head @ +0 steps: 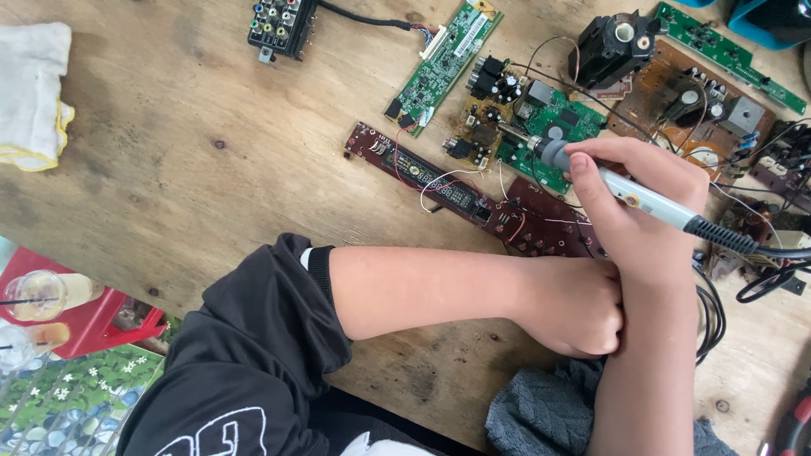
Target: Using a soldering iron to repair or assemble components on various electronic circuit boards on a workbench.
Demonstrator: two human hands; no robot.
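Observation:
My right hand (646, 211) grips a grey and white soldering iron (621, 187) like a pen. Its metal tip rests on a green circuit board (553, 127) among several boards on the wooden table (194, 169). My left hand (579, 308) is closed into a fist and pressed against my right wrist, with the forearm lying across the table edge. It holds nothing that I can see. A long dark red board (448, 181) with white and red wires lies just beyond my left forearm.
More boards lie around: a narrow green one (443, 55), a brown one (688, 101), a black connector block (281, 25). A white cloth (32, 93) sits far left. Black cables (764, 274) trail right. A grey cloth (545, 414) lies near my lap. Drinks (42, 295) stand below left.

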